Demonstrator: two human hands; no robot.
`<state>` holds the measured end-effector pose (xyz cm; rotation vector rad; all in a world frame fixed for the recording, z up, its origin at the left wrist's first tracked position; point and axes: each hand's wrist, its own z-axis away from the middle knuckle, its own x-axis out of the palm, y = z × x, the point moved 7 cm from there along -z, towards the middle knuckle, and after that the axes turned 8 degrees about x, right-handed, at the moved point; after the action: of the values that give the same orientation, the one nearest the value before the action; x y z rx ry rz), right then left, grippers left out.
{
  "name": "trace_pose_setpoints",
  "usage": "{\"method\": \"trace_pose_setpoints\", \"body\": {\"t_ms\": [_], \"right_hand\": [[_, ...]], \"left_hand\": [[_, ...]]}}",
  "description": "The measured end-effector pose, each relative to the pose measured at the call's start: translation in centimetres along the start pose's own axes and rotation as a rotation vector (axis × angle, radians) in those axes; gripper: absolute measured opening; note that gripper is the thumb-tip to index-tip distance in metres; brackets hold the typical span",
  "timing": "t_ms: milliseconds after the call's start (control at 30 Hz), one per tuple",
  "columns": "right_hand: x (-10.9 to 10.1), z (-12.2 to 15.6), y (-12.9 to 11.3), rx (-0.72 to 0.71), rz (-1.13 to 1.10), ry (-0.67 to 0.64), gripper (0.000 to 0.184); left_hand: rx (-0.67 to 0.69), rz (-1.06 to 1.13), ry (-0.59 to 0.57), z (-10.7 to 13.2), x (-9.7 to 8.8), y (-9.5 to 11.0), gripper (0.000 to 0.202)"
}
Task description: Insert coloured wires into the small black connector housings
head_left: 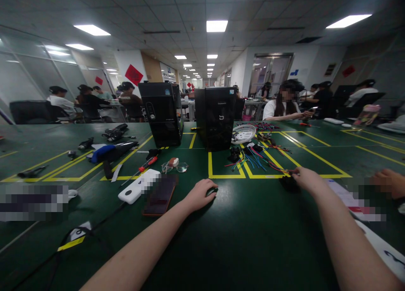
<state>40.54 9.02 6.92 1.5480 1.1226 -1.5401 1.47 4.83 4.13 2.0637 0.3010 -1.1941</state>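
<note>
My left hand (200, 194) rests on the green table with its fingers curled in toward the thumb. A small dark gap shows between them, and I see nothing held there. Close to its left lie a dark phone (160, 194) and a white power strip (139, 187). Farther right, my right hand (306, 179) pinches the end of a bundle of thin coloured wires (276, 166). Just under its fingertips is a black piece (288, 183), perhaps a connector, partly hidden. The other wires (253, 158) fan out to the left, beside a small black part (234, 155).
Two black computer towers (163, 113) (215, 118) stand upright behind my hands. A white basket (244, 133) lies beside the right one. Glasses (175, 166), a red-handled screwdriver (142, 168) and a blue-black tool (110, 151) lie at left. Another person's hand (390, 182) is at far right.
</note>
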Motion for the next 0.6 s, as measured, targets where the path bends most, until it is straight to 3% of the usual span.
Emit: {"method": "trace_pose_setpoints", "body": {"t_ms": [600], "right_hand": [[0.84,0.21,-0.17,0.031,0.021,-0.029,0.027]], "left_hand": [[0.039,-0.036,0.021,-0.03,0.31,-0.35,0.024]]}}
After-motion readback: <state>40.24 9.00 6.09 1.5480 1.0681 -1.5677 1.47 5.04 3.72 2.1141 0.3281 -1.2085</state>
